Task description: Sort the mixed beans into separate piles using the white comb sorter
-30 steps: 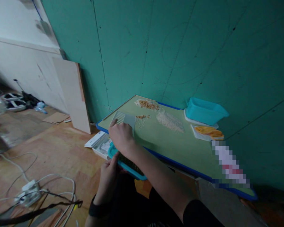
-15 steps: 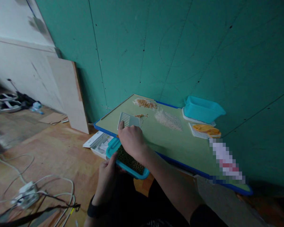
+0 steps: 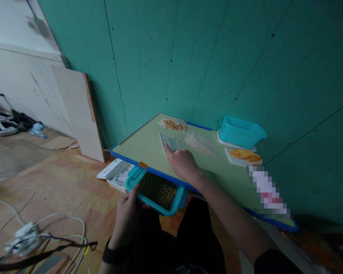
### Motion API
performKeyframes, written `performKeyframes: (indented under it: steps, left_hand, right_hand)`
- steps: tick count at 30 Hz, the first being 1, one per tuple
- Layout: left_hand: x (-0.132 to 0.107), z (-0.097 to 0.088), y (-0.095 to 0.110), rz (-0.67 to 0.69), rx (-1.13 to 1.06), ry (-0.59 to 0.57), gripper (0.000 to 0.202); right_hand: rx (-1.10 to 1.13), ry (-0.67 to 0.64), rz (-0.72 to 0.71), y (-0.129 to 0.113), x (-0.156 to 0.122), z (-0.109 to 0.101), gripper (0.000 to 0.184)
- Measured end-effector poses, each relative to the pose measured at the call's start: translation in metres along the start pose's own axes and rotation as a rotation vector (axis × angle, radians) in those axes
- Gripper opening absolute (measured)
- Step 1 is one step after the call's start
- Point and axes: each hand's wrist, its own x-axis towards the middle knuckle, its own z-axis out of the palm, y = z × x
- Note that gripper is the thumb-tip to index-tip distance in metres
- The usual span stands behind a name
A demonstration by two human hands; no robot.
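Observation:
My left hand grips the near-left side of a turquoise plastic tub, held just below the table's front edge. Inside it are dark green beans and tan soybeans. Over the table my right hand is closed on a flat white slotted scoop, its index finger lying along it. The scoop is at the tabletop, left of a pile of white rice. Farther back lies a heap of soybeans. A few grains show beside the scoop.
The pale table has a blue edge and stands against a green wall. At its right are another turquoise tub, an orange cloth and a blurred-out packet. An open white box and cables are on the floor.
My right hand has moved right with the scoop, away from above the tub and toward the rice. The small soybean cluster beside the rice is now mostly hidden behind the scoop.

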Motion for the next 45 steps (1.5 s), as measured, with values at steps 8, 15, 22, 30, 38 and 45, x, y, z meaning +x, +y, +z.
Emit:
performKeyframes:
  steps: [8,15,22,30,38,45]
  left_hand:
    - [0.008,-0.004,-0.009,-0.029,-0.017,0.011,0.048]
    - [0.017,-0.012,-0.018,-0.011,-0.008,-0.029,0.053]
    - [0.017,-0.007,-0.015,-0.026,-0.019,-0.010,0.055]
    - [0.003,0.003,-0.001,0.006,0.022,-0.006,0.052]
    - [0.013,-0.004,-0.006,0.016,0.051,-0.017,0.054]
    - [0.016,-0.007,-0.002,-0.005,0.084,-0.051,0.057]
  right_hand:
    - [-0.027,-0.007,0.183,0.056,-0.019,0.014,0.055]
    - [0.135,0.188,0.343,0.089,-0.026,0.030,0.052]
    - [0.440,0.485,0.368,0.098,0.001,0.033,0.050]
    - [0.574,0.503,0.434,0.085,0.048,0.046,0.045]
    - [0.659,0.500,0.365,0.094,0.048,0.061,0.038]
    - [0.713,0.496,0.373,0.106,0.051,0.070,0.029]
